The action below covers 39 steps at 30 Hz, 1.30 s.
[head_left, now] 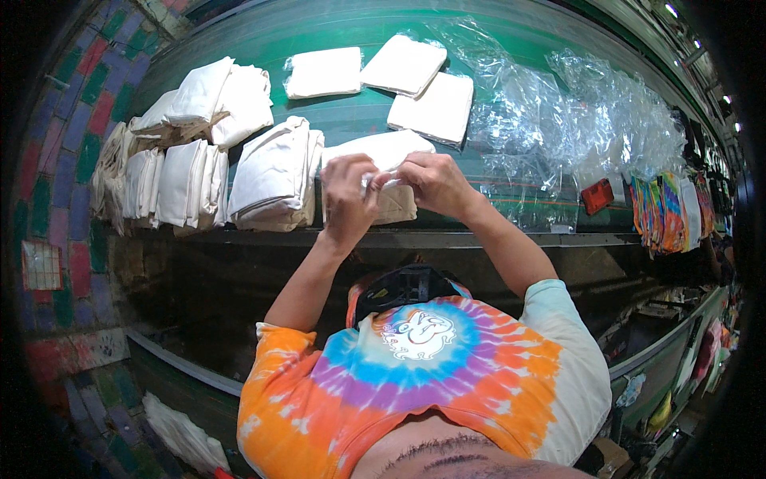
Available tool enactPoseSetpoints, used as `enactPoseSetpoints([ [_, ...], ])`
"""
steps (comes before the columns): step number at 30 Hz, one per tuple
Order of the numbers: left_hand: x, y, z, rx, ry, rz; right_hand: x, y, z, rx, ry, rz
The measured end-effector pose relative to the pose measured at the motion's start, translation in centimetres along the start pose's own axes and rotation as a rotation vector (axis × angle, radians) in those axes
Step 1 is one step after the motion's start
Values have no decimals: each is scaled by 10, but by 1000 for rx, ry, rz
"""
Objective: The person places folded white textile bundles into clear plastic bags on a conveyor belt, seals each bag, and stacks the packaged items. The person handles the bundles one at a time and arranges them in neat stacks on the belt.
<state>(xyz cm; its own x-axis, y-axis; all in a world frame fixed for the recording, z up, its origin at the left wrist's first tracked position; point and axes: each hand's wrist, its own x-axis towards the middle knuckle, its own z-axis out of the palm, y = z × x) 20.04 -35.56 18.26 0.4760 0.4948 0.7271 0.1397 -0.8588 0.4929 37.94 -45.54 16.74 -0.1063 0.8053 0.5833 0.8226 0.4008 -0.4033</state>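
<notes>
Both my hands are at the near edge of the green table, on a folded white cloth. My left hand has its fingers bent onto the cloth's near side. Close beside it, my right hand pinches the cloth's near edge with thumb and fingers. Under my hands lies a beige folded piece. Just left of my left hand stands a thick stack of folded white cloth. Beyond my hands lie flat white packets in clear wrapping.
More folded white cloth stacks crowd the table's left end. Crumpled clear plastic bags spread over the right side. Near them lie a red phone-like object and a bundle of tie-dyed cloth. The green table extends behind.
</notes>
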Motion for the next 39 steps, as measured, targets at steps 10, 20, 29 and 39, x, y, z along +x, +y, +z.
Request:
enactPoseSetpoints([
  [10, -7, -30, 15, -15, -333, -284, -37, -16, -2, -152, -215, 7],
  [20, -42, 15, 34, -130, -596, -51, -115, -10, 53, 319, -171, 638],
  [29, -31, -91, 78, 84, -418, -316, -155, 23, 75, 1016, 406, 1336],
  [39, -44, -132, 82, 27, -579, -619, -126, 35, 68, 1261, 523, 1401],
])
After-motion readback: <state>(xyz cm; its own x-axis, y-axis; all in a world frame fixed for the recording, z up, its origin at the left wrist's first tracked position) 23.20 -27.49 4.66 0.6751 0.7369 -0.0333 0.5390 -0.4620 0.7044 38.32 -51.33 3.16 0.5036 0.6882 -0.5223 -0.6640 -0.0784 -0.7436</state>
